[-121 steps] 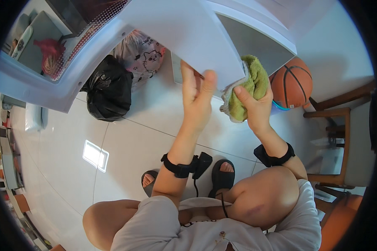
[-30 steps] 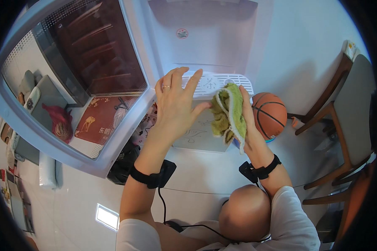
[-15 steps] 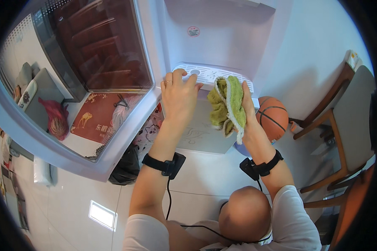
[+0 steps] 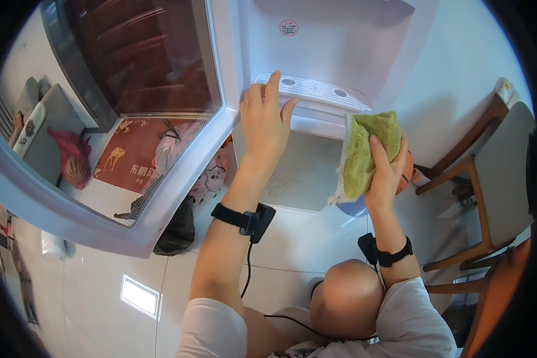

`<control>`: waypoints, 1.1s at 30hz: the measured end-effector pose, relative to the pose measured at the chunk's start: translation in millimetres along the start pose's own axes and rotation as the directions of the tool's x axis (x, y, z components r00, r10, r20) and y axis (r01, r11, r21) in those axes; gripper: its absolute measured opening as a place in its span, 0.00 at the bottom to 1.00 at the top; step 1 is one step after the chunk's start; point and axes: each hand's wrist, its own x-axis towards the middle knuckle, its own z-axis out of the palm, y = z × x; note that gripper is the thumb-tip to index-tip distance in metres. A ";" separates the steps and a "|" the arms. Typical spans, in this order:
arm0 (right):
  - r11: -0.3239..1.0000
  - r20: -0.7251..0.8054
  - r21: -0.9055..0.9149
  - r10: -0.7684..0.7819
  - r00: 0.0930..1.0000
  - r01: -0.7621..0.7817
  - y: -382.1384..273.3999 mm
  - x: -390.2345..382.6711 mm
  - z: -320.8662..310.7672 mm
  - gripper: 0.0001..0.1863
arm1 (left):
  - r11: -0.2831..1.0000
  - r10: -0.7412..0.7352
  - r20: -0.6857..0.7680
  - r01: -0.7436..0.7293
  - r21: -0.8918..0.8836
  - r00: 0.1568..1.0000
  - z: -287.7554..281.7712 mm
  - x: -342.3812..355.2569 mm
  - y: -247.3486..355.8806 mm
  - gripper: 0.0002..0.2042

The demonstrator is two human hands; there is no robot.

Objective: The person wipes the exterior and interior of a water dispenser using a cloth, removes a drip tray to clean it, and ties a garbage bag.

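Observation:
My right hand (image 4: 391,173) grips a folded green cloth (image 4: 370,137) with a white fuzzy edge, thumb on its near face. The cloth is held up in front of the right end of a white slotted drip tray (image 4: 316,88), inside the alcove of a white water dispenser (image 4: 334,42). At the tray's left end is my left hand (image 4: 264,119), its index finger stretched up and thumb apart. It appears to hold nothing; whether its fingertips touch the tray, I cannot tell. Beside it on the left stands the dispenser's open door (image 4: 221,77), with a clear pane.
Below the alcove is a pale lower panel (image 4: 301,173). An orange basketball (image 4: 407,176) is partly hidden behind my right hand. Chairs (image 4: 501,161) stand at the right. A black bag (image 4: 178,230) sits under the door. Through the pane show a red mat (image 4: 116,173) and a pink net bag (image 4: 71,161).
My right hand has moved right with the cloth and turned it, so its thumb side shows. My left hand has shifted slightly right, its index finger now straighter. The view has shifted slightly.

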 end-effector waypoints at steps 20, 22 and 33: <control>-0.074 0.767 -0.612 -0.295 0.569 0.787 73.8 13.1 72.8 0.16 | 0.976 0.202 -0.009 -0.202 -0.086 0.979 -33.1 -63.3 -17.5 0.13; -0.154 0.732 -0.666 -0.327 0.598 0.730 65.8 18.9 51.0 0.18 | 0.975 0.202 0.010 -0.200 -0.097 0.979 -34.7 -62.3 -14.2 0.13; -0.295 0.616 -0.728 -0.679 0.400 0.619 74.0 14.2 -64.9 0.27 | 0.840 -0.436 0.116 0.450 -0.302 0.892 -16.7 -116.0 -60.2 0.09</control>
